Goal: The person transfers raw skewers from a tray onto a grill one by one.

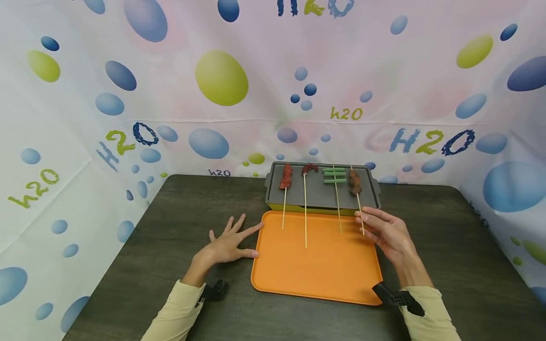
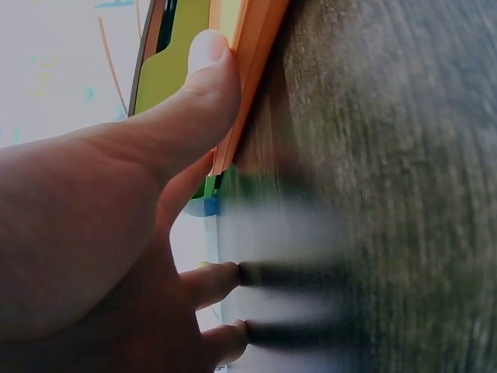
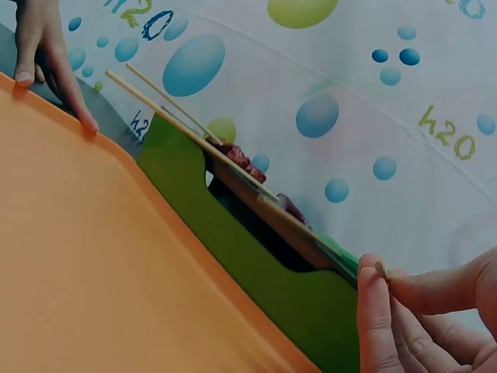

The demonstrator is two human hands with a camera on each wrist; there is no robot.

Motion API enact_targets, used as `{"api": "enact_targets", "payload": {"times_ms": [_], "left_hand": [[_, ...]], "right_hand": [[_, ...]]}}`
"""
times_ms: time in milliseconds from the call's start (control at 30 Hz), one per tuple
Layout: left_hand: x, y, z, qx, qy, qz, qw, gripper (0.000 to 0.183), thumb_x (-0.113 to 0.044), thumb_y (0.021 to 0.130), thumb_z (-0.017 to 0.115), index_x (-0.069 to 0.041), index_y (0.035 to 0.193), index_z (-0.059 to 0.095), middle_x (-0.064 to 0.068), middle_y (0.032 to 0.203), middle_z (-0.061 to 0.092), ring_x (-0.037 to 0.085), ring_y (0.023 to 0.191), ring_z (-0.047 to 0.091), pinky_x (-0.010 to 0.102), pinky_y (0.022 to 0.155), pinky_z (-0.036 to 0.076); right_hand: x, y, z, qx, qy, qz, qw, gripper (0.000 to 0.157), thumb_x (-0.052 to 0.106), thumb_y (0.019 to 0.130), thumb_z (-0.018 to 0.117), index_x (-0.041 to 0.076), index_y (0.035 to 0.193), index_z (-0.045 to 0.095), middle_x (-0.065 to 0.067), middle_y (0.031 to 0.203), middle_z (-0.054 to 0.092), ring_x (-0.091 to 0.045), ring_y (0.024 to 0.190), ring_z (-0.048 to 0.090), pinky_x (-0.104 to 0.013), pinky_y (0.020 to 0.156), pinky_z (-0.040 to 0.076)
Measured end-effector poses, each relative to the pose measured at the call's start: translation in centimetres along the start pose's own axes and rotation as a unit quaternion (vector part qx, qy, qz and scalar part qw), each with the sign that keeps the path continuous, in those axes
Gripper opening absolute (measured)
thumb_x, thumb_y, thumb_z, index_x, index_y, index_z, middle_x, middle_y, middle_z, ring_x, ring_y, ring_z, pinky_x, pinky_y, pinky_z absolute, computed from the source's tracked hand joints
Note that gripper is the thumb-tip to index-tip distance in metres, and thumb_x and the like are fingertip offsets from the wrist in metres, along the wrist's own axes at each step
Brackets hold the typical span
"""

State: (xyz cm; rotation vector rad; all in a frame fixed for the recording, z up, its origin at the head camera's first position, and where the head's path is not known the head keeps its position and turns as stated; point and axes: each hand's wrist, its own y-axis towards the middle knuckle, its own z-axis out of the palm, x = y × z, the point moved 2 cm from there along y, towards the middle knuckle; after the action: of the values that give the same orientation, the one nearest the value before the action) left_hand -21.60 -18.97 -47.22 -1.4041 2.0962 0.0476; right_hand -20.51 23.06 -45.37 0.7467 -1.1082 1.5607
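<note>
With thumb and fingers my right hand [image 1: 390, 233] pinches the stick of the rightmost skewer [image 1: 354, 182], which carries a brown piece and lies on the grey grill [image 1: 315, 196]. In the right wrist view the stick's end pokes out between thumb and forefinger. My left hand [image 1: 228, 246] is spread out, thumb and forefinger touching the left rim of the orange tray [image 1: 315, 270]; its other fingertips rest on the table. Further left on the grill lie a skewer of green sticks [image 1: 334, 181], one with a curled dark red piece [image 1: 309, 168] and one with red chunks [image 1: 286, 176].
The grill's olive-green side [image 3: 256, 249] stands right behind the tray, and the sticks jut over the tray's far part. Dark wooden table [image 1: 170, 227] surrounds both. A curtain [image 1: 273, 94] printed with bubbles hangs behind the table. Each wrist wears a black strap [image 1: 403, 299].
</note>
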Motion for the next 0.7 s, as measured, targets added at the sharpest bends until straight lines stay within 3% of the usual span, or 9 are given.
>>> {"api": "enact_targets", "payload": {"times_ms": [267,533,633,700], "left_hand": [[1.0,0.6,0.6,0.002,-0.014,0.006,0.9999,0.085,-0.063,0.091,0.066,-0.04,0.163,0.027,0.014,0.172,-0.003,0.045,0.154,-0.011,0.088,0.099,-0.01],[0.4,0.8,-0.4,0.008,-0.008,0.009,0.9999,0.084,-0.06,0.093,0.067,-0.036,0.164,0.029,0.019,0.171,-0.001,0.049,0.153,-0.009,0.088,0.098,-0.008],[0.5,0.6,-0.9,0.014,-0.004,0.001,0.9999,0.08,-0.055,0.097,0.065,-0.034,0.164,0.028,0.02,0.171,0.0,0.051,0.153,-0.008,0.089,0.099,-0.006],[0.7,0.3,-1.2,0.013,-0.006,-0.001,0.9999,0.076,-0.053,0.099,0.063,-0.032,0.164,0.029,0.021,0.17,0.003,0.052,0.153,-0.005,0.09,0.098,-0.004]], "right_hand": [[-0.2,0.3,-0.3,-0.021,0.019,0.005,1.0,0.023,0.006,0.095,0.075,0.013,0.117,0.078,0.001,0.104,0.078,-0.013,0.094,0.075,-0.026,0.079,0.06],[0.5,0.5,-0.6,0.003,0.023,-0.01,1.0,0.026,0.007,0.097,0.072,0.008,0.123,0.074,-0.005,0.104,0.078,-0.018,0.096,0.076,-0.03,0.08,0.06],[0.5,0.6,-0.6,0.011,-0.014,-0.023,1.0,0.035,0.012,0.099,0.07,0.002,0.132,0.066,-0.005,0.106,0.078,-0.019,0.098,0.076,-0.032,0.082,0.059],[0.3,0.5,-0.7,0.01,-0.069,-0.042,0.997,0.042,0.016,0.101,0.068,-0.003,0.138,0.059,-0.002,0.106,0.078,-0.017,0.099,0.075,-0.032,0.083,0.059]]}}
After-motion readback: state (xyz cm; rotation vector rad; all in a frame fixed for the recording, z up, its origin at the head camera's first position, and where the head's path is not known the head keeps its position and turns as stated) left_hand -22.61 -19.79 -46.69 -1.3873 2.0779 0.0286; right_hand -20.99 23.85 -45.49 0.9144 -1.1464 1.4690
